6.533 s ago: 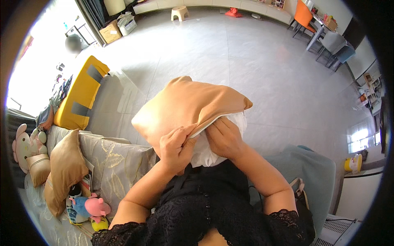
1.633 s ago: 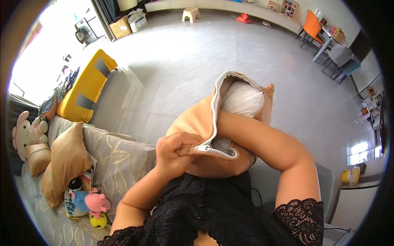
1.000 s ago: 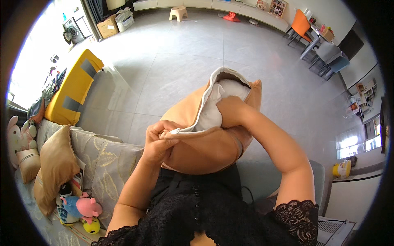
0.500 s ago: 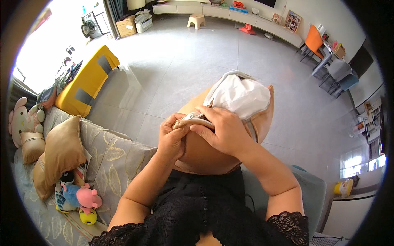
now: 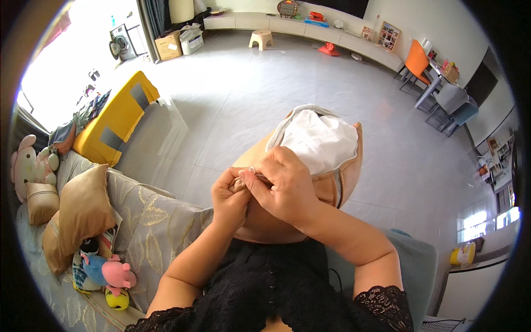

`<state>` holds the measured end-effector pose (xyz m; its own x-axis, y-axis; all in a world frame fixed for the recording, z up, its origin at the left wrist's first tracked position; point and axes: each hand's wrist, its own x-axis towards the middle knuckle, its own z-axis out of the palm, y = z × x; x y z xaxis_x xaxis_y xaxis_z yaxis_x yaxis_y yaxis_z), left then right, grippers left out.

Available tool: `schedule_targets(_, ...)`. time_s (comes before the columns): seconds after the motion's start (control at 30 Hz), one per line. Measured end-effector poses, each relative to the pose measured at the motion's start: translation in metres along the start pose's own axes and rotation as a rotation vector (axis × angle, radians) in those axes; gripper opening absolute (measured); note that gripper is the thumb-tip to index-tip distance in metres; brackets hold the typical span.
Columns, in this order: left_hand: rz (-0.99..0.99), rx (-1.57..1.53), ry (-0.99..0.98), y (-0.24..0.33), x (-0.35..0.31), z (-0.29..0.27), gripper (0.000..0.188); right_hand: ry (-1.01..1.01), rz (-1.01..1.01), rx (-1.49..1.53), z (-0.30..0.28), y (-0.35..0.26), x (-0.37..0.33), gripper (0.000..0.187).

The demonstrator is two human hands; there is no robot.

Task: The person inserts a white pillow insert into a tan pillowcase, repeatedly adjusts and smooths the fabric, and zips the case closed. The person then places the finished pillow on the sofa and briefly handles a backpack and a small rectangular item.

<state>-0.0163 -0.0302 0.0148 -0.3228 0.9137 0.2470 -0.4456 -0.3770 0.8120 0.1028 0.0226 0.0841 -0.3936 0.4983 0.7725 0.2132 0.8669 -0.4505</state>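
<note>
A tan cushion cover (image 5: 264, 217) rests on my lap, its zipper opening spread wide toward the far side. White inner cushion (image 5: 318, 138) bulges out of that opening, framed by the pale zipper edge (image 5: 275, 136). My left hand (image 5: 229, 196) is closed on the cover's edge at the near left end of the opening. Right against it, my right hand (image 5: 285, 185) pinches the zipper there between thumb and fingers. A small whitish bit, seemingly the zipper slider (image 5: 251, 170), shows at the fingertips; the fingers hide most of it.
On the left, a patterned grey sofa (image 5: 157, 232) carries tan cushions (image 5: 84, 196) and plush toys (image 5: 118, 273). Beyond it stands a yellow-covered bench (image 5: 113, 124). A beige stool (image 5: 261, 39) is on the tiled floor before a long white cabinet (image 5: 243, 23).
My right hand has shifted left, closing its fingers over the zipper beside my left hand. The zipper slider, plainly visible before, is mostly covered now. The cushion sits slightly lower in the view.
</note>
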Motion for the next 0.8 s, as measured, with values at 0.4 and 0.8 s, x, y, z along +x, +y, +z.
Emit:
schedule_targets(0.4,0.126,0.340,-0.046,0.026,-0.012,-0.007,0.011,-0.081,0.319,0.029,-0.043,0.013,0.002,0.025)
schedule_targets(0.8,0.198,1.549,-0.730,0.116,0.021,0.047,0.050,-0.221,-0.304,-0.438,-0.057,-0.017,-0.009,0.017)
